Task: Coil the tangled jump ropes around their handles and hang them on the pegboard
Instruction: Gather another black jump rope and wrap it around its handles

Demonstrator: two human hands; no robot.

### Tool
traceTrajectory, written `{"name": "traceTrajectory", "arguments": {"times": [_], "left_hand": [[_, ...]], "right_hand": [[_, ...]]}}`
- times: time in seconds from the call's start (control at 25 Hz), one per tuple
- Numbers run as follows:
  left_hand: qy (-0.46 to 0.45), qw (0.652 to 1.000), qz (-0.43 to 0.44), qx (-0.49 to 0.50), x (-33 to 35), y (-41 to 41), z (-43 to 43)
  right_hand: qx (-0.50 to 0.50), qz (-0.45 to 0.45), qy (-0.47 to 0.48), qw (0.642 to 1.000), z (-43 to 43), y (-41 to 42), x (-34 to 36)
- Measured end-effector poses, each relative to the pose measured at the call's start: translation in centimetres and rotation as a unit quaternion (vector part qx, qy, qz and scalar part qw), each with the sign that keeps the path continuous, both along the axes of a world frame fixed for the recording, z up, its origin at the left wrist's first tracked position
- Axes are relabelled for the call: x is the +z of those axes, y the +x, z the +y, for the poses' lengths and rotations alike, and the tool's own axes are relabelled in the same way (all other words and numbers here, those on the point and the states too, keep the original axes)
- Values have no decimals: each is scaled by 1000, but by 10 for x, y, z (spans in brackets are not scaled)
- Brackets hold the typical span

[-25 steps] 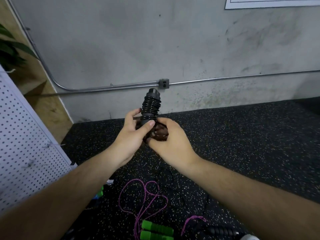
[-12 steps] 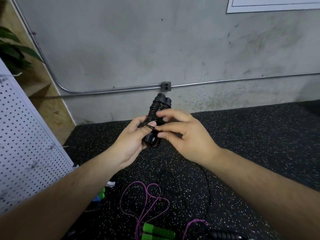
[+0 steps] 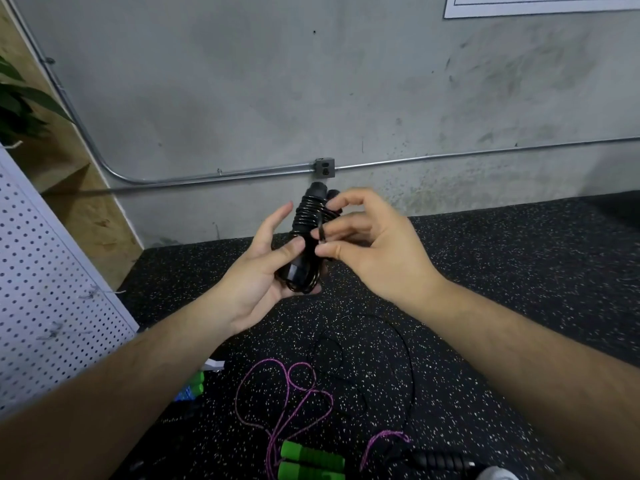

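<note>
Two hands wind: left hand point(image 3: 256, 282) cradles black handles point(image 3: 304, 237); right hand point(image 3: 374, 247) fingers point(image 3: 325, 251) pinch cord point(image 3: 321, 230) (coiling unfinished); next, tuck the end.

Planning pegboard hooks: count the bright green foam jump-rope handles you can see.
4. Two bright green foam handles lie side by side at the bottom centre; two more peek out beside the left forearm, mostly hidden. Others may be out of view.

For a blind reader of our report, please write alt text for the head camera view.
Two bare hands hold black jump rope handles wrapped in black cord; the left hand cradles them, the right hand pinches the cord. Below, a purple rope with green handles lies on the speckled floor; a pegboard stands left.
</note>
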State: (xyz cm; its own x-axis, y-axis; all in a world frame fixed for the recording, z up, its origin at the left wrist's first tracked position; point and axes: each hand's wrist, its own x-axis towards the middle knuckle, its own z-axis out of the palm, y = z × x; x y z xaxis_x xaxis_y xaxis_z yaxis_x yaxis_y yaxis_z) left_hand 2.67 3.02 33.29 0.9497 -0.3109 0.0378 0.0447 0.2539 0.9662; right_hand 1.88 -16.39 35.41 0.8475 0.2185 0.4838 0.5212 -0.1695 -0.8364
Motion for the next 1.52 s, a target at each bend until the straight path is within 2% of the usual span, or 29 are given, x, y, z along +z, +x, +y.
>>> {"name": "traceTrajectory", "arguments": {"times": [0.08, 0.2, 0.28, 0.36, 0.48, 0.56, 0.64, 0.76, 0.88, 1.04, 1.28, 1.4, 1.52], "left_hand": [[-12, 1000, 2, -1, 2, 1, 3], [-20, 1000, 6, -9, 3, 2, 6], [-27, 1000, 9, -8, 5, 1, 7], [-35, 999, 10, -11, 7, 1, 5], [-45, 999, 12, -10, 8, 1, 2], [-43, 999, 11, -6, 9, 1, 0], [-27, 1000, 8, -3, 9, 0, -1], [-36, 999, 14, -9, 5, -1, -3], [-58, 998, 19, -15, 1, -1, -6], [-105, 994, 43, 4, 0, 4, -3], [-75, 994, 77, 33, -5, 7, 1], [-68, 994, 75, 47, -4, 7, 2], [-59, 994, 75, 49, 1, 6, 2]], "right_hand": [[-36, 19, -4, 999, -5, 5, -2], [-78, 39, -57, 995, -11, 8, -10], [-97, -22, -142, 985, -15, 9, -14], [-98, -127, -225, 961, -15, 12, -20], [-124, -200, -283, 930, -5, 12, -30], [-138, -182, -273, 935, 2, 9, -32], [-133, -135, -225, 956, 7, 4, -30], [-127, -26, -125, 984, 15, -2, -27], [-131, 70, -43, 988, 19, -8, -29], [-121, 56, -63, 989, 27, -14, -25], [-67, 78, -69, 992, 39, -26, -23], [-91, 42, -123, 987, 39, -23, -27], [-51, 16, -133, 990, 39, -21, -31]]}}
